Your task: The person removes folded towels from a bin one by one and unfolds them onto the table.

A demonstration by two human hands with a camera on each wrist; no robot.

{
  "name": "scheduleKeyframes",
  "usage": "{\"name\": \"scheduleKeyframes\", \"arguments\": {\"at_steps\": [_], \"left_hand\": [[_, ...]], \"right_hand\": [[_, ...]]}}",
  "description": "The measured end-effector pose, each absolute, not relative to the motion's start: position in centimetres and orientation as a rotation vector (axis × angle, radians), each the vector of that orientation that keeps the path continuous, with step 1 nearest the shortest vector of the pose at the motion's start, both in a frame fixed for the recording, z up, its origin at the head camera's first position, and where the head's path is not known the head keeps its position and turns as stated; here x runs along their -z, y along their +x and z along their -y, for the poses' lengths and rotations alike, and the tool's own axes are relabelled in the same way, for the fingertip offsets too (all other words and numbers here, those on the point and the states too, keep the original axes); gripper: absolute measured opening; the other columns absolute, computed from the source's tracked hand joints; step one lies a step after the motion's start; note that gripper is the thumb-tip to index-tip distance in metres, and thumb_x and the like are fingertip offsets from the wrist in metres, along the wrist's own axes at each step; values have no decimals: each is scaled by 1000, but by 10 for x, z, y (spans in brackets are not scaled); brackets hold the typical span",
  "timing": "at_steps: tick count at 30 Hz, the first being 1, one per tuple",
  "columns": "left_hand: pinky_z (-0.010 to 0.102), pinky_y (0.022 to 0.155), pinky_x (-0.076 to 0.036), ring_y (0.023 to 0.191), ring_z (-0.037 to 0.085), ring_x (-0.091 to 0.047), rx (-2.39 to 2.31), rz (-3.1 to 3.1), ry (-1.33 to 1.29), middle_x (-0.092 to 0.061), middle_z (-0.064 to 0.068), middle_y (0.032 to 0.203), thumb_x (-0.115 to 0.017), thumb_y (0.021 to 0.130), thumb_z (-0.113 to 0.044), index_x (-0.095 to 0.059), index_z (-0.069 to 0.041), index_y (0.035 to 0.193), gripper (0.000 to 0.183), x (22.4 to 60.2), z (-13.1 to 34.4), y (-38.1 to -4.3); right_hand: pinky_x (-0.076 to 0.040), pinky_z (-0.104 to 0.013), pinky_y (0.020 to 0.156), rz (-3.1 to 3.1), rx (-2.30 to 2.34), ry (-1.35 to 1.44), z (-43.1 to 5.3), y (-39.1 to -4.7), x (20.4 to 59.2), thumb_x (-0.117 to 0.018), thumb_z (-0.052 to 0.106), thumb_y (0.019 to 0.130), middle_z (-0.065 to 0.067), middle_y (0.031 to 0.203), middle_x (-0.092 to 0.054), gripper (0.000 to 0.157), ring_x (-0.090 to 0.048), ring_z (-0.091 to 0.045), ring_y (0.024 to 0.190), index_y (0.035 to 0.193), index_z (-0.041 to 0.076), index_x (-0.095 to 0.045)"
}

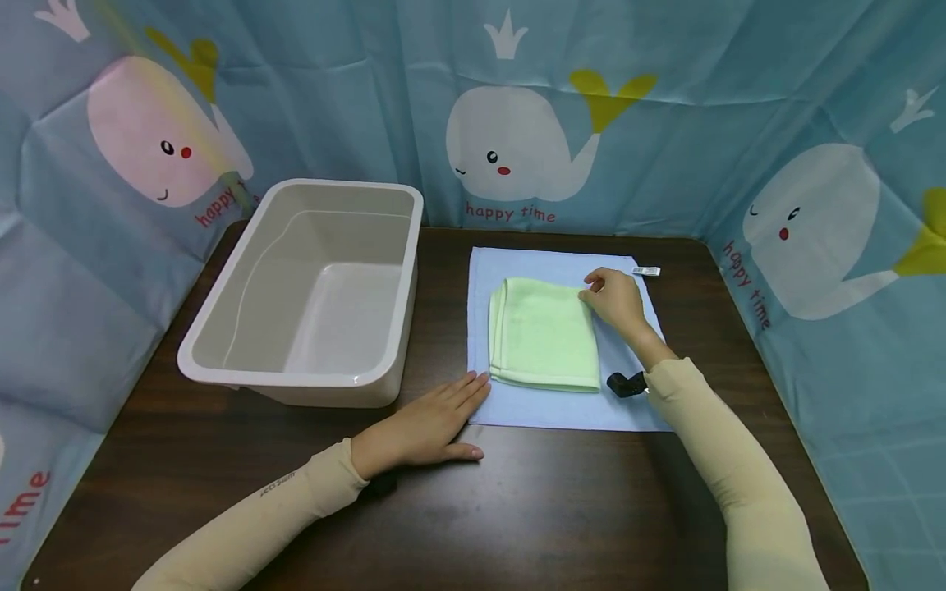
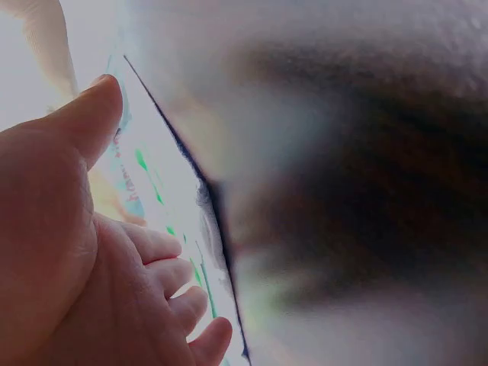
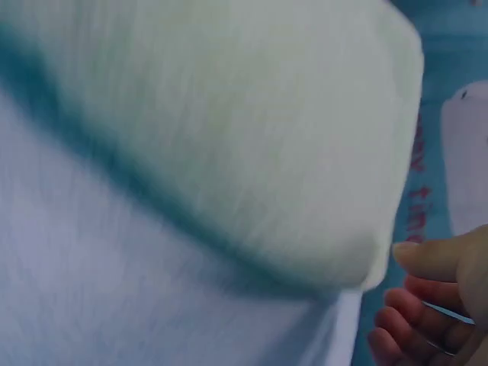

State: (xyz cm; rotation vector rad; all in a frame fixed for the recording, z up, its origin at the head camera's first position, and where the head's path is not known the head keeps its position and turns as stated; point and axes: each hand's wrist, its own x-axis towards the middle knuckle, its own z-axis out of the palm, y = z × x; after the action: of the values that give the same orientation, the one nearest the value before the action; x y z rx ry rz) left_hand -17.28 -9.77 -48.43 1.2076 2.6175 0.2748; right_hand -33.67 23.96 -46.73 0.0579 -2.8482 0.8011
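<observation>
Green cloth [image 3: 252,137]: pale, blurred, across the upper middle, one corner low at right.
Blue cloth [image 3: 130,259]: lower left, beneath it.
Right hand [image 3: 448,293]: lower right, thumb [image 3: 427,259] just beside that corner, fingers [image 3: 412,310] loosely bent.
Curtain [image 3: 450,53]: right edge, red lettering [image 3: 418,183].

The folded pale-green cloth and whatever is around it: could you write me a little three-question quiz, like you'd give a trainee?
1. True or false: the folded pale-green cloth lies on a flat light-blue cloth.
2. In the head view, the rectangular beige plastic tub is on which side of both cloths? A: right; B: left.
3. Which hand is by the folded pale-green cloth's far-right corner?

Key: 1 true; 2 B; 3 the right hand.
</observation>
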Motion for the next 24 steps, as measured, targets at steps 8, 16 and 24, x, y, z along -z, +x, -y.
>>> {"name": "scheduleKeyframes", "arguments": {"at_steps": [8, 16, 24], "left_hand": [[47, 117, -26, 149, 28, -13, -299, -2632, 1236, -9, 9, 161, -50, 87, -62, -14, -6, 152, 93, 484, 94, -176], [48, 118, -24, 150, 27, -10, -281, -2621, 1230, -8, 7, 162, -49, 88, -62, -13, -7, 152, 91, 482, 95, -176], [48, 118, -24, 150, 26, -9, -254, -2619, 1222, -7, 6, 162, -47, 88, -63, -12, -8, 152, 91, 484, 96, -175]], "right_hand": [[-53, -32, 73, 2850, -1127, 434, -190, -294, 449, -70, 27, 85, -6, 96, -72, 26, -66, -18, 85, 105, 11, -71], [-54, -34, 88, 2898, -1142, 922, -152, -263, 472, -72, 34, 81, 1, 109, -71, 36, -65, -15, 101, 111, 14, -69], [-46, -36, 99, 2858, -697, 1189, -145, -255, 485, -83, 38, 68, -1, 116, -64, 56, -57, -17, 112, 115, 10, -68]]}}
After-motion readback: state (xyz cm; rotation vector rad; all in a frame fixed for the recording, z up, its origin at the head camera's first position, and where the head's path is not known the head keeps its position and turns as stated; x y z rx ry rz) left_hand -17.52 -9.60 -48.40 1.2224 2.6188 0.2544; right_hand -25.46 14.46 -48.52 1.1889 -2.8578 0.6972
